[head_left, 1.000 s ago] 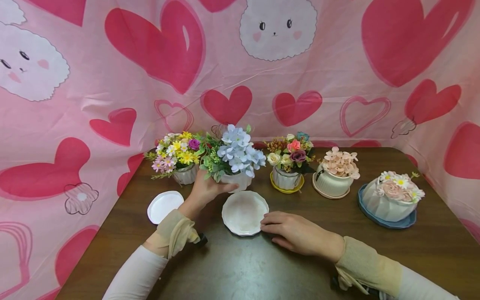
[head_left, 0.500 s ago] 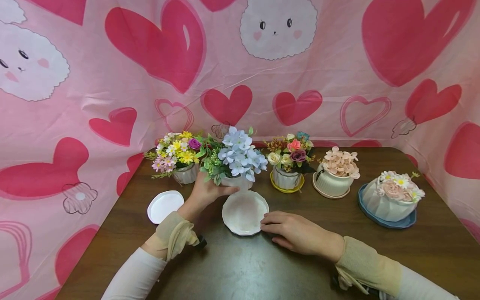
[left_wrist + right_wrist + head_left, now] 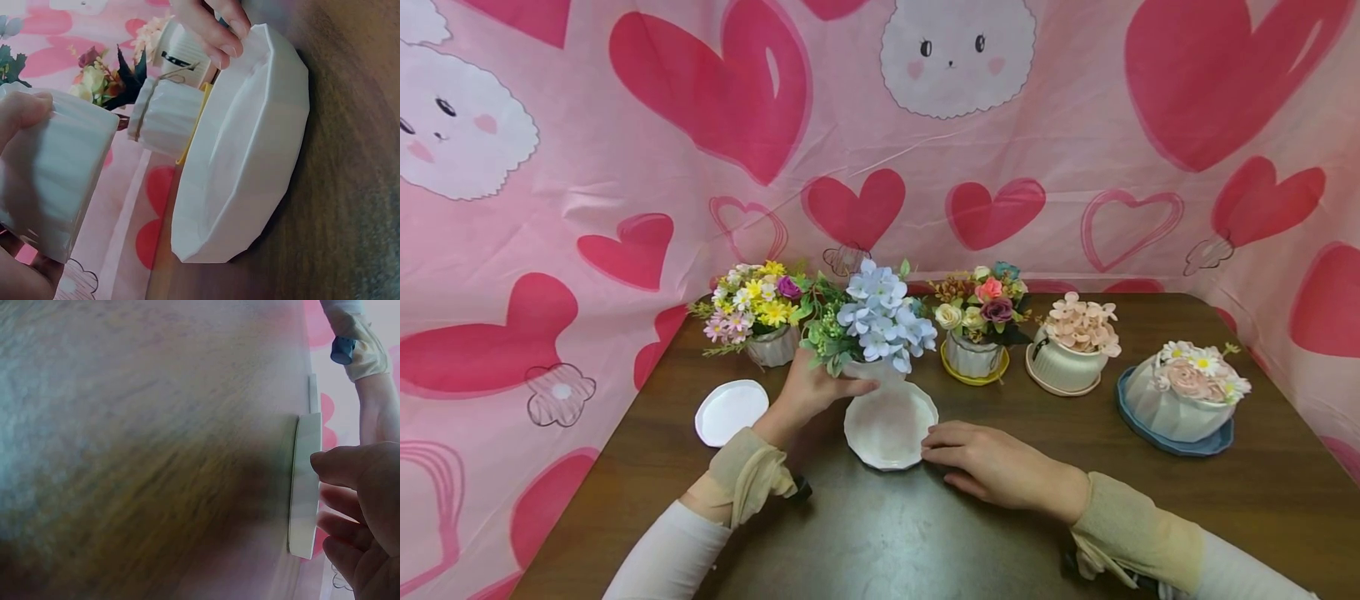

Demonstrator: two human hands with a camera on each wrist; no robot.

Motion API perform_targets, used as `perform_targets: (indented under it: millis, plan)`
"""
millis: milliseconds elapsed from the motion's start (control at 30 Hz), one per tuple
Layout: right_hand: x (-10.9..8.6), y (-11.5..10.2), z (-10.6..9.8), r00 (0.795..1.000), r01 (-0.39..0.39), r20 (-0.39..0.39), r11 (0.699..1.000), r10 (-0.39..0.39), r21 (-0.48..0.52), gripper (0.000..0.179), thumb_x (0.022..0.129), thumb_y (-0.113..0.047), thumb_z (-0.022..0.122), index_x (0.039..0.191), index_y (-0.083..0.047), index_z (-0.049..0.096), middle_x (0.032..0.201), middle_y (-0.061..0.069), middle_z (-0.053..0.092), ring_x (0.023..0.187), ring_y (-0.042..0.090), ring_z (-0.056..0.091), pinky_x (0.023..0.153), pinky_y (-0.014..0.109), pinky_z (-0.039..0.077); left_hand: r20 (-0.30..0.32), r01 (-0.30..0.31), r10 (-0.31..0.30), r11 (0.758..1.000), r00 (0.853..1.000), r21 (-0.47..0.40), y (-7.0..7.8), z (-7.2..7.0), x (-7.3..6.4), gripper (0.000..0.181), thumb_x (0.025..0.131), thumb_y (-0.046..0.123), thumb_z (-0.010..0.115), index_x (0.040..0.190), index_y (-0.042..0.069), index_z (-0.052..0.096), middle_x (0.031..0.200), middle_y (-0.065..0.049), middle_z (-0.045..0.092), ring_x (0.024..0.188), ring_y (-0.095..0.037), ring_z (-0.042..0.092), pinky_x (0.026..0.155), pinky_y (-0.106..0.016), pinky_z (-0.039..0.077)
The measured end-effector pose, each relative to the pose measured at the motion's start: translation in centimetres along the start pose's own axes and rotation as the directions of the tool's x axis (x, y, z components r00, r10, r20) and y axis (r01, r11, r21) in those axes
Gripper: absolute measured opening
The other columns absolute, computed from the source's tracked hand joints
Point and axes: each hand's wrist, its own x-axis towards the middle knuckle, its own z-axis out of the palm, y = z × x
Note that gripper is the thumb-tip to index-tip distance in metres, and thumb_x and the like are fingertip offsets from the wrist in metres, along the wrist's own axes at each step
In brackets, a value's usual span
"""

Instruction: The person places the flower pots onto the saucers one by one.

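My left hand [image 3: 808,393] grips a white flowerpot [image 3: 59,169] of artificial blue hydrangeas [image 3: 883,312] with green leaves. The thumb lies across the pot's side. In the left wrist view the pot's base is held apart from a white faceted saucer [image 3: 891,429], which rests on the table just nearer to me. At the saucer's right side, my right hand [image 3: 1003,468] rests low over the table, its fingertips [image 3: 231,50] right at the rim. From the right wrist, the thumb [image 3: 331,464] shows close to the saucer's outer wall.
Another white saucer [image 3: 732,413] lies left of my left hand. Behind it stands a pot of yellow and pink flowers [image 3: 756,304]. Rightward are a rose pot [image 3: 973,357] on a yellow saucer, a peach-flower pot [image 3: 1063,367] and a wide pot [image 3: 1176,404] on a blue saucer.
The pot of blue hydrangeas has come slightly down and nearer to the saucer in my left hand. My right hand stays at the rim.
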Motion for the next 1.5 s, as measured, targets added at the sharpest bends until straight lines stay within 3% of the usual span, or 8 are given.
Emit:
perform_targets:
  millis: [133,367,467,667,767,1200,1500]
  plan:
    - [0.0,0.0,0.0,1.000,-0.003,0.001,1.000,0.003,-0.003,0.037,0.088,-0.019,0.074,0.124,-0.013,0.067,0.130,0.004,0.064,0.125,0.021,0.058,0.102,0.040,0.051,-0.003,0.020,-0.020,0.999,1.000,-0.039,0.7,0.0,-0.2,0.087,0.060,0.004,0.094,0.134,0.003,0.050,0.132,-0.013,0.060,0.124,-0.024,0.054,0.108,-0.048,0.043]
    - [0.0,0.0,0.0,1.000,-0.019,0.010,1.000,0.019,0.003,0.037,0.088,-0.019,0.073,0.125,-0.014,0.067,0.131,0.003,0.064,0.126,0.020,0.058,0.102,0.039,0.051,0.015,0.019,-0.018,0.999,1.000,-0.035,3.5,-0.7,-0.7,0.086,0.060,-0.003,0.091,0.134,-0.004,0.048,0.133,-0.020,0.059,0.126,-0.030,0.053,0.110,-0.050,0.042]
    - [0.0,0.0,-0.1,1.000,-0.026,0.016,1.000,0.025,0.005,0.037,0.089,-0.020,0.073,0.125,-0.014,0.067,0.131,0.003,0.064,0.126,0.020,0.058,0.103,0.039,0.051,0.011,-0.001,0.001,1.000,1.000,-0.019,3.2,-0.6,-0.7,0.087,0.060,-0.002,0.092,0.134,-0.004,0.048,0.133,-0.020,0.059,0.126,-0.031,0.053,0.109,-0.051,0.042]
    - [-0.1,0.0,-0.1,0.999,-0.033,0.019,0.999,0.033,0.016,0.037,0.089,-0.020,0.072,0.125,-0.015,0.067,0.132,0.003,0.063,0.127,0.020,0.057,0.102,0.039,0.051,0.012,-0.033,0.033,0.999,0.999,0.012,0.9,0.0,-0.6,0.087,0.059,0.007,0.094,0.134,0.002,0.050,0.131,-0.013,0.061,0.124,-0.025,0.055,0.107,-0.046,0.045]
    - [-0.1,0.0,0.0,0.999,-0.031,0.013,0.999,0.030,0.015,0.037,0.089,-0.020,0.073,0.125,-0.015,0.067,0.132,0.003,0.063,0.126,0.019,0.058,0.102,0.039,0.051,0.018,-0.049,0.048,0.999,0.999,0.019,0.4,0.1,-0.6,0.085,0.060,0.012,0.095,0.133,0.004,0.052,0.130,-0.011,0.062,0.123,-0.024,0.056,0.106,-0.044,0.045]
    - [-0.2,0.1,0.0,0.999,-0.039,0.027,0.999,0.038,0.020,0.037,0.090,-0.020,0.072,0.126,-0.016,0.066,0.133,0.002,0.063,0.127,0.019,0.057,0.102,0.039,0.051,0.041,-0.049,0.050,0.998,0.998,-0.042,0.5,0.3,-0.8,0.089,0.059,0.008,0.095,0.136,0.007,0.051,0.133,-0.008,0.061,0.126,-0.022,0.055,0.109,-0.047,0.043]
    - [-0.2,0.1,0.1,1.000,-0.021,0.011,1.000,0.021,0.005,0.038,0.089,-0.019,0.073,0.126,-0.015,0.066,0.132,0.003,0.063,0.127,0.019,0.057,0.102,0.039,0.051,0.073,0.005,-0.001,0.999,0.997,-0.049,0.9,0.3,-1.1,0.090,0.060,0.010,0.095,0.137,0.008,0.050,0.135,-0.007,0.060,0.128,-0.023,0.054,0.110,-0.049,0.042]
